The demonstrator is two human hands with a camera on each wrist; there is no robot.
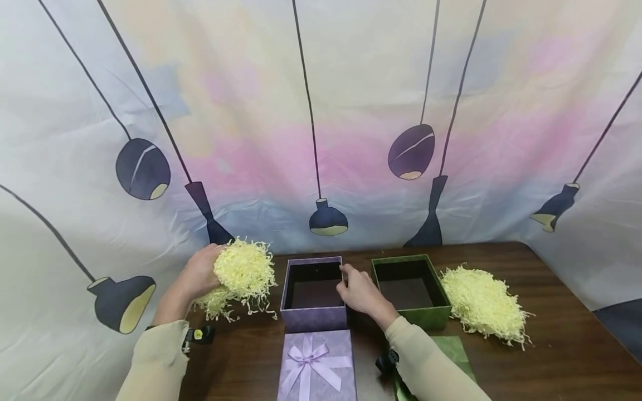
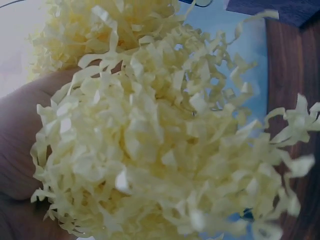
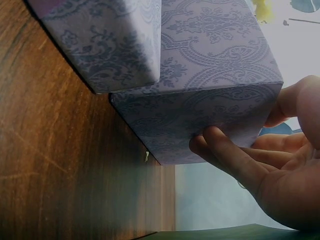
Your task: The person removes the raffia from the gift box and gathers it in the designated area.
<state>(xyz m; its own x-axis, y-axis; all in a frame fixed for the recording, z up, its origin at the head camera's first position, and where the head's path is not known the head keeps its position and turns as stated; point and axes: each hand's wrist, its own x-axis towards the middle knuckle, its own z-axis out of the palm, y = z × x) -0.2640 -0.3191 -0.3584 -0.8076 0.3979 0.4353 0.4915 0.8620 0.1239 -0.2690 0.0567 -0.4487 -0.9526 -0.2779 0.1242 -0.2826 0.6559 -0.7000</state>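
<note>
My left hand [image 1: 198, 274] grips a clump of pale yellow shredded paper [image 1: 244, 271] above the table, left of the purple box. Loose strands hang from the clump, which fills most of the left wrist view and hides the fingertips. At the right wall of the purple box [image 1: 313, 319], my right hand [image 1: 362, 291] holds the rim. Some of its fingers [image 3: 227, 150] lie against the patterned outer wall in the right wrist view. Looking in from above, I see the box's dark inside. Its purple lid [image 1: 343, 345] with a ribbon bow lies in front of it.
To the right stands an open green box [image 1: 433, 317] with a dark inside. A second heap of yellow shredded paper [image 1: 484, 305] lies beside it. The green lid [image 1: 455, 352] is partly under my right sleeve. Behind the brown table [image 1: 557, 367] hangs a cloth printed with lamps.
</note>
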